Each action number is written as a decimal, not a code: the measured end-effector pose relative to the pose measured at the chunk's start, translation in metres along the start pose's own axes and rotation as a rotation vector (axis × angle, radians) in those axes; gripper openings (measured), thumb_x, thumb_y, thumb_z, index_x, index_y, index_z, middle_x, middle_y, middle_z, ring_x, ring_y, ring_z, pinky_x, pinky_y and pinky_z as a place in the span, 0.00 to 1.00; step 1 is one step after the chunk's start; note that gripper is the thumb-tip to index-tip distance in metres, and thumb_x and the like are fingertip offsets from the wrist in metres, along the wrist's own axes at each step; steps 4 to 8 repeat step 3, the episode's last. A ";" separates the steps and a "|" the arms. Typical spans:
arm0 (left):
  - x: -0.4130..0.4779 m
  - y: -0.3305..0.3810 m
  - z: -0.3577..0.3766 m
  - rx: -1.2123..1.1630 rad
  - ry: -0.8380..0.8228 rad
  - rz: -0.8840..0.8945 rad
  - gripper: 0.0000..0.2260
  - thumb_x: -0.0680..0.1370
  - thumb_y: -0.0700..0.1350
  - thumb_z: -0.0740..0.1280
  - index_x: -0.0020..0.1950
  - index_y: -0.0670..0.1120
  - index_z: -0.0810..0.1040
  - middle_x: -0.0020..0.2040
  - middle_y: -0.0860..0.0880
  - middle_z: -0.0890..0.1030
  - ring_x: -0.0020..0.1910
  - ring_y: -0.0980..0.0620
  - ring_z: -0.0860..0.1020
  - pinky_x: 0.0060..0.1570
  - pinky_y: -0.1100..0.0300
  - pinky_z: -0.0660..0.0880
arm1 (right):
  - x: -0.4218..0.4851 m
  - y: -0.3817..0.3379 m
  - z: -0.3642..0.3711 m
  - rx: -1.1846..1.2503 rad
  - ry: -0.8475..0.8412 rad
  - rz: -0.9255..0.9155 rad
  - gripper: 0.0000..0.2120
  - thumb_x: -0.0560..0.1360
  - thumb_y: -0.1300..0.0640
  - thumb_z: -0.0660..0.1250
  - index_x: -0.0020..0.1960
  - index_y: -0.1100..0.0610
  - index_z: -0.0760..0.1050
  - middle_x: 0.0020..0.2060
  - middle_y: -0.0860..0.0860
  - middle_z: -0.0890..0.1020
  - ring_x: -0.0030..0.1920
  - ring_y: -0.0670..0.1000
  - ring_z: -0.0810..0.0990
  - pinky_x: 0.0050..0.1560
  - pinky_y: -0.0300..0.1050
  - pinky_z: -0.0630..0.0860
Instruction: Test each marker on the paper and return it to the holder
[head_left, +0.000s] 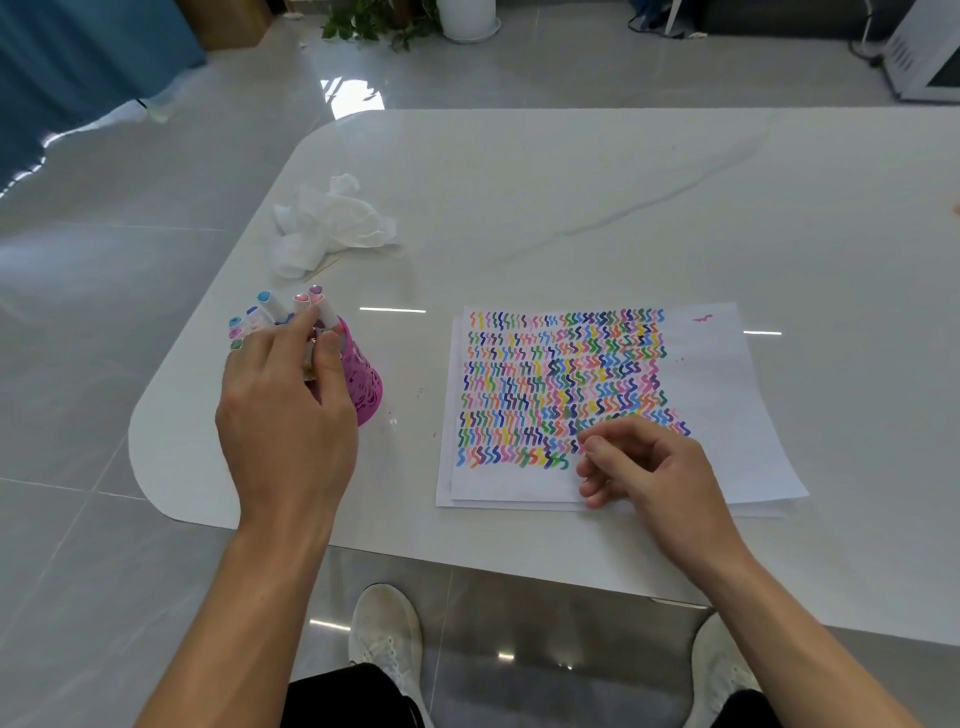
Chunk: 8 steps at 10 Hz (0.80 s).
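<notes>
White, grey-veined table (571, 171) over a glossy tiled floor carries one pink cut-out holder (363, 384) near its rounded corner. At least seven markers (265, 297) stand in the holder, coloured caps up, the bunch partly hidden by the left hand (285, 405), whose thumb and fingers pinch one white-barrelled marker (326, 310) at the holder's mouth. Right of the holder lies one stack of paper (727, 415), several sheets deep, the top sheet filled with rows of coloured squiggles plus one stray pink mark. The right hand (649, 473) rests on that stack, fingers loosely curled, holding nothing visible. Beyond the holder sits one crumpled tissue (332, 223) with one thin wooden stick (322, 267) beside it
</notes>
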<state>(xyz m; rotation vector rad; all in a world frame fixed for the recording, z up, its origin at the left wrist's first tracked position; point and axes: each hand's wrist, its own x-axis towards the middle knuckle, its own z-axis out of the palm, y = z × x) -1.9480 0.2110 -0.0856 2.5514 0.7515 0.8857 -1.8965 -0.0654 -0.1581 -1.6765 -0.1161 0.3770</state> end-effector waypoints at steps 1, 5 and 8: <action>-0.002 0.004 -0.002 -0.033 0.049 0.067 0.14 0.82 0.44 0.63 0.68 0.47 0.77 0.60 0.47 0.80 0.60 0.47 0.74 0.61 0.51 0.71 | -0.002 0.002 0.003 0.015 0.048 -0.020 0.06 0.81 0.64 0.70 0.49 0.56 0.84 0.37 0.55 0.87 0.35 0.57 0.86 0.37 0.45 0.84; -0.012 0.017 -0.002 -0.119 0.059 0.268 0.14 0.80 0.37 0.65 0.65 0.42 0.78 0.58 0.45 0.81 0.58 0.45 0.76 0.64 0.62 0.66 | -0.010 0.001 0.010 0.020 0.143 -0.124 0.08 0.81 0.64 0.70 0.48 0.52 0.83 0.36 0.54 0.86 0.34 0.55 0.85 0.35 0.43 0.82; -0.012 0.017 -0.002 -0.119 0.059 0.268 0.14 0.80 0.37 0.65 0.65 0.42 0.78 0.58 0.45 0.81 0.58 0.45 0.76 0.64 0.62 0.66 | -0.010 0.001 0.010 0.020 0.143 -0.124 0.08 0.81 0.64 0.70 0.48 0.52 0.83 0.36 0.54 0.86 0.34 0.55 0.85 0.35 0.43 0.82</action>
